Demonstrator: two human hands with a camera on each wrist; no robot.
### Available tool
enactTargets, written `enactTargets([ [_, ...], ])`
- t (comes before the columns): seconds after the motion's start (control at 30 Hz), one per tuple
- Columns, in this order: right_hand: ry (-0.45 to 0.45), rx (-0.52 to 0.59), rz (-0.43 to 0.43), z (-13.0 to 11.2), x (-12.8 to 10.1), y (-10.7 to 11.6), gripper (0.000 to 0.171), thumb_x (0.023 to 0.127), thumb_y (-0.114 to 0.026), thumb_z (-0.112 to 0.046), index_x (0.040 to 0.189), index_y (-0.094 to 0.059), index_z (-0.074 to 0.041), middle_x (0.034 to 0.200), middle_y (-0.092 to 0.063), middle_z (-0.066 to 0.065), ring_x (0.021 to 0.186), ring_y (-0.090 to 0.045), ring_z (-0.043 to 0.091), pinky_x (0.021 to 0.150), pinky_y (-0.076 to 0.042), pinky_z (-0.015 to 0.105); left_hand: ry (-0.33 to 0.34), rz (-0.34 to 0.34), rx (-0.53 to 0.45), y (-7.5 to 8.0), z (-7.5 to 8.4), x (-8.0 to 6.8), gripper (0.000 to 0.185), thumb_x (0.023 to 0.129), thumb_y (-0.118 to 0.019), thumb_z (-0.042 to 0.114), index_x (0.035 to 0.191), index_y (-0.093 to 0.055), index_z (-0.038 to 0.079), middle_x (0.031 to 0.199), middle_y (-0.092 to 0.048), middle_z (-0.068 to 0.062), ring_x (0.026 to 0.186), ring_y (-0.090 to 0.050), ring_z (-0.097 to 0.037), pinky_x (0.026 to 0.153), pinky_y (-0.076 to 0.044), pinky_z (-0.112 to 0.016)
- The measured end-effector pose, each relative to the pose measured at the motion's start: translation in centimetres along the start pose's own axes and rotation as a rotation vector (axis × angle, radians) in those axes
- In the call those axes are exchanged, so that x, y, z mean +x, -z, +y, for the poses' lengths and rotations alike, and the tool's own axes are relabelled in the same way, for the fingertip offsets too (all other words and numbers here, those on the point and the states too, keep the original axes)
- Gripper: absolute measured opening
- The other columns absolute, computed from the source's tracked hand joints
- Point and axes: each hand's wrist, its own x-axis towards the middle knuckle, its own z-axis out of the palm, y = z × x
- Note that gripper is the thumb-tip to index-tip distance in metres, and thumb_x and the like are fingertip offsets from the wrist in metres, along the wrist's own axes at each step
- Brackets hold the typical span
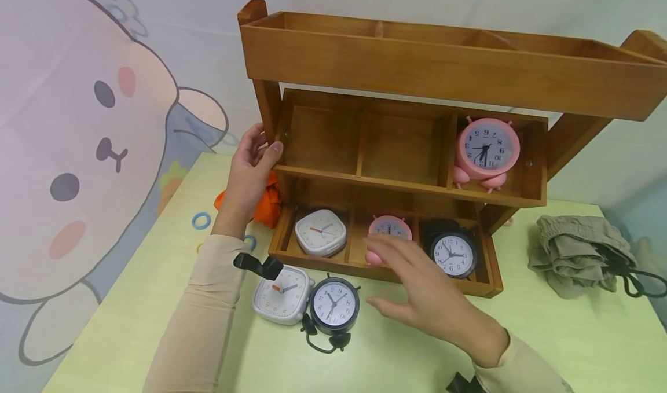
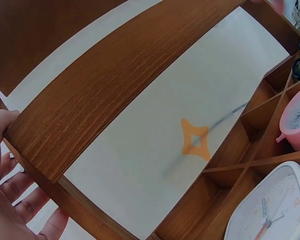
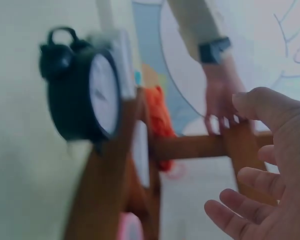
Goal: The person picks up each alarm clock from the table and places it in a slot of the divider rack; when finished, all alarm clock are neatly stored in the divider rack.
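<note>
My left hand [image 1: 247,170] grips the left edge of the wooden three-tier shelf [image 1: 417,69], thumb on the front of the middle tier; the left wrist view shows its fingers [image 2: 27,202] curled around the side. My right hand [image 1: 427,289] hovers, fingers spread and holding nothing, before the bottom tier, partly hiding a small pink alarm clock [image 1: 389,225]. A white clock [image 1: 320,232] and a black alarm clock [image 1: 454,255] flank it in that tier. A larger pink alarm clock [image 1: 488,147] sits upside down in the middle tier's right compartment.
On the table before the shelf lie another white clock [image 1: 281,296] and a black twin-bell alarm clock [image 1: 334,305]. Orange cloth [image 1: 268,202] and a blue ring [image 1: 201,220] are at the left; a grey-green drawstring pouch [image 1: 578,254] is at the right.
</note>
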Motion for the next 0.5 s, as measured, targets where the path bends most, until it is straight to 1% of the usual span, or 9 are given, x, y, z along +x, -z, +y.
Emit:
enactTargets([
  [0.1,-0.015,0.002,-0.054,-0.4,-0.2,-1.7,0.082,0.078,-0.081,-0.042,0.147,-0.044,-0.017,0.149,-0.048,0.003,0.137,-0.046,0.024,0.109,-0.044,0.048,-0.002,-0.002,-0.003,-0.1,0.1,-0.1,0.056,0.098,-0.060,0.031,0.148,-0.038,0.024,0.148,-0.046,-0.003,0.135,-0.045,-0.020,0.116,-0.037,-0.040],
  [0.23,-0.026,-0.012,-0.130,-0.7,-0.4,-3.8,0.080,0.078,-0.080,-0.044,0.146,-0.046,-0.019,0.146,-0.051,0.000,0.135,-0.048,0.020,0.109,-0.045,0.047,-0.002,-0.006,0.001,-0.2,0.2,-0.1,0.056,0.098,-0.060,0.032,0.149,-0.038,0.025,0.149,-0.046,-0.003,0.135,-0.045,-0.019,0.116,-0.037,-0.040],
  [0.3,-0.024,-0.013,-0.157,-0.7,-0.5,-4.7,0.079,0.078,-0.079,-0.045,0.146,-0.046,-0.020,0.146,-0.051,-0.002,0.135,-0.047,0.019,0.110,-0.043,0.045,-0.002,-0.007,0.003,-0.2,0.2,-0.2,0.056,0.098,-0.060,0.032,0.149,-0.038,0.025,0.149,-0.046,-0.002,0.135,-0.045,-0.019,0.116,-0.037,-0.039],
  [0.5,-0.014,-0.019,-0.175,-0.7,-0.7,-6.9,0.083,0.077,-0.080,-0.049,0.146,-0.045,-0.018,0.146,-0.050,0.001,0.134,-0.048,0.020,0.111,-0.043,0.040,-0.005,0.000,0.015,-0.1,0.1,-0.2,0.055,0.098,-0.060,0.033,0.148,-0.039,0.026,0.148,-0.046,-0.001,0.134,-0.045,-0.018,0.116,-0.037,-0.039],
])
